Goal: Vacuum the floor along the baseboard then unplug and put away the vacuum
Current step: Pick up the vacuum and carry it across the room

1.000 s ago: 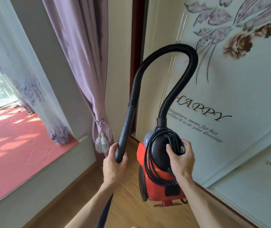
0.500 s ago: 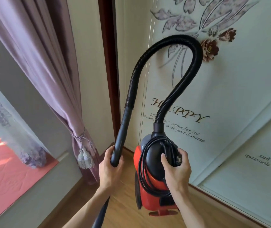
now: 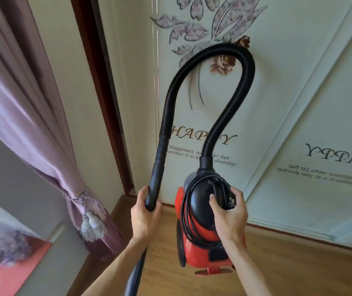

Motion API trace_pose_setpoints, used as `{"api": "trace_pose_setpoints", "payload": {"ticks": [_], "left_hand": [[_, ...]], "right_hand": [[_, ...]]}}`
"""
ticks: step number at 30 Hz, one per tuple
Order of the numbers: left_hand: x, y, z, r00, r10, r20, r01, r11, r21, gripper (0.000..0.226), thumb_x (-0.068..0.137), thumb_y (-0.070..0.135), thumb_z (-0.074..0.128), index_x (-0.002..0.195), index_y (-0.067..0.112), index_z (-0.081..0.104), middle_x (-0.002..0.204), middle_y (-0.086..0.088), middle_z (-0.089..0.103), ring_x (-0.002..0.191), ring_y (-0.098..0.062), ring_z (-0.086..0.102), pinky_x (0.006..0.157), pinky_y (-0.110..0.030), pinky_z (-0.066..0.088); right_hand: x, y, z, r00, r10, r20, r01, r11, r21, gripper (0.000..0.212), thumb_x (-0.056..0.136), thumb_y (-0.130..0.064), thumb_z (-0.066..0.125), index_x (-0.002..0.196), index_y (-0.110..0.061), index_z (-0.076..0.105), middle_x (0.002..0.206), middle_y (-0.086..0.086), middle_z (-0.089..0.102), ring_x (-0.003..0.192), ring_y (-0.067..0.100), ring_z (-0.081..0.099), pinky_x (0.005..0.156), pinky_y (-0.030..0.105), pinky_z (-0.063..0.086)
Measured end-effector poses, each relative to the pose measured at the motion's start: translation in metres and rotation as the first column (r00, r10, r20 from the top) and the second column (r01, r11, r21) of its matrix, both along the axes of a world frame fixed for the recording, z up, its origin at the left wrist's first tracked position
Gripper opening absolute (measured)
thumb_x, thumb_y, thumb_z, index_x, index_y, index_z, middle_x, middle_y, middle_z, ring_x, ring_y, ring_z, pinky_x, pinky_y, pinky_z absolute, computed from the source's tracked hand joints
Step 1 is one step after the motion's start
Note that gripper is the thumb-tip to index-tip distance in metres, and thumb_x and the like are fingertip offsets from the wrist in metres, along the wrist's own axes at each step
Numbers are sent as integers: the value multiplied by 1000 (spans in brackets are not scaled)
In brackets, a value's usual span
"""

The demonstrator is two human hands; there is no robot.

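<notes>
Head view: right hand (image 3: 230, 216) grips the red vacuum (image 3: 196, 238) by its top handle, carried above the floor (image 3: 288, 272) w/ cord (image 3: 184, 212) wrapped on; left hand (image 3: 144, 216) grips the wand (image 3: 155, 182). Risk: the hose (image 3: 224, 60) loop may hit the wall panel (image 3: 288, 114), or cord loops slip off.

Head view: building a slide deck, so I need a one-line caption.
Left hand grips the black plastic wand; right hand holds the red canister vacuum, black cord wound round it.
</notes>
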State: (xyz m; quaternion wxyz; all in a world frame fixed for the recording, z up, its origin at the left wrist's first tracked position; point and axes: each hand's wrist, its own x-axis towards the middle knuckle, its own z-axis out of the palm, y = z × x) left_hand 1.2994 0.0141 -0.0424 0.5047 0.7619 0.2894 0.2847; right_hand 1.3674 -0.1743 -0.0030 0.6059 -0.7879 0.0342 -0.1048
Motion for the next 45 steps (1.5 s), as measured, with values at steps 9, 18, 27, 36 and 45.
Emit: {"api": "trace_pose_setpoints", "payload": {"ticks": [9,18,27,36,45], "left_hand": [[-26,3,21,972,-235,4,234,970,70,43,88,16,71,128,18,54,96,4,64,72,-6,62,74,-26,53],[-4,-42,28,902,-430,40,429,903,21,47,89,18,69,131,24,49,83,-1,67,67,-16,68,64,-36,61],[22,-131,27,824,-566,42,566,824,8,46,90,19,68,131,25,49,78,0,65,65,-13,65,60,-29,58],[63,-198,25,750,-660,46,659,752,25,42,89,21,68,128,27,52,72,-1,64,58,-19,62,55,-34,56],[145,-262,17,581,-811,70,814,580,-37,42,90,20,69,129,25,54,75,-1,65,62,-14,62,64,-30,58]], "right_hand": [[-64,-11,11,976,-216,7,216,976,26,39,79,-22,80,112,-21,61,89,-14,70,86,3,66,80,21,48],[-98,-56,21,929,-369,-4,369,929,32,38,79,-18,81,107,-28,56,91,-15,64,88,-4,61,78,12,43],[-106,-131,35,853,-522,8,521,853,12,35,79,-21,80,105,-30,58,90,-22,63,82,-22,56,66,1,42],[-86,-199,31,758,-652,-16,653,758,13,37,78,-23,81,109,-27,61,89,-21,63,83,-6,59,76,23,48],[-36,-232,24,619,-785,-21,785,619,15,36,79,-27,80,110,-29,61,93,-20,65,91,2,63,86,35,55]]}}
